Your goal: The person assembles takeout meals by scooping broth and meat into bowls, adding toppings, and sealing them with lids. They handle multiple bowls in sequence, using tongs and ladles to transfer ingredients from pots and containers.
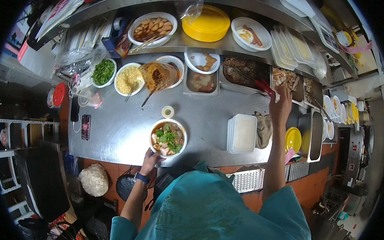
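Note:
Near the counter's front edge, my left hand (152,159) grips the lower left rim of a white bowl (167,137). Chopped green herbs, pale pieces and brown meat lie in broth inside it. My right arm stretches far forward to the right. At the end of that arm, my right hand (282,98) is closed at the handle end of red-handled tongs (264,87), its fingers partly hidden. The tongs reach into a metal tray of dark cooked meat (240,70). Just beyond that hand is a tray of lighter chopped meat (286,78).
Along the back stand bowls of chopped greens (103,73) and minced yellow garnish (129,79), and a bag of red-brown seasoning (158,76). White stacked lids (242,133) sit beside a folded cloth (263,131). A tape roll (167,111) and phone (86,127) lie on the steel counter (115,141).

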`<state>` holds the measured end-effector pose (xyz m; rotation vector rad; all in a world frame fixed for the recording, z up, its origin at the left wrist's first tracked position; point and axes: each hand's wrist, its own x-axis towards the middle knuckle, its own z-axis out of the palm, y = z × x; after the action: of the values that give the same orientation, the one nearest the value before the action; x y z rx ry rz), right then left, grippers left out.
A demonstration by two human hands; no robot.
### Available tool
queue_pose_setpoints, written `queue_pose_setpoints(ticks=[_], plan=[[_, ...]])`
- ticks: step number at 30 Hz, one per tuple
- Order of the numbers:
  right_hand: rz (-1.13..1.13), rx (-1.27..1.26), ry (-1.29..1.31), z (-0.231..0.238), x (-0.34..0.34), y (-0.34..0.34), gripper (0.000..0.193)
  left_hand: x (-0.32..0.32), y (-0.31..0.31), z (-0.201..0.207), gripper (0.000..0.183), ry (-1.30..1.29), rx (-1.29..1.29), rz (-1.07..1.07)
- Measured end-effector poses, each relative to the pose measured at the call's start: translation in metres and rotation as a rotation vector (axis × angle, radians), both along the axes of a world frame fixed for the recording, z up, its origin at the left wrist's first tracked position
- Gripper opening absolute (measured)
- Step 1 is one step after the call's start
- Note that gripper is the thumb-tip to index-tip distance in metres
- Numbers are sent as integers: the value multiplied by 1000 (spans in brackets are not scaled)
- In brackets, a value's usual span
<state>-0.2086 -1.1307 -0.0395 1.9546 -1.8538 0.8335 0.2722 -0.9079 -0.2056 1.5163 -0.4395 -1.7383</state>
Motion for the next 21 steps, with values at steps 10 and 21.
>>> queue_pose_setpoints(ticks=[10,21], plan=[[-149,956,390,-62,-14,-120,65,-3,-13,-7,52,60,35,-120],[-71,1025,-127,25,-29,-19,34,-25,-3,-11,36,51,-17,-69]])
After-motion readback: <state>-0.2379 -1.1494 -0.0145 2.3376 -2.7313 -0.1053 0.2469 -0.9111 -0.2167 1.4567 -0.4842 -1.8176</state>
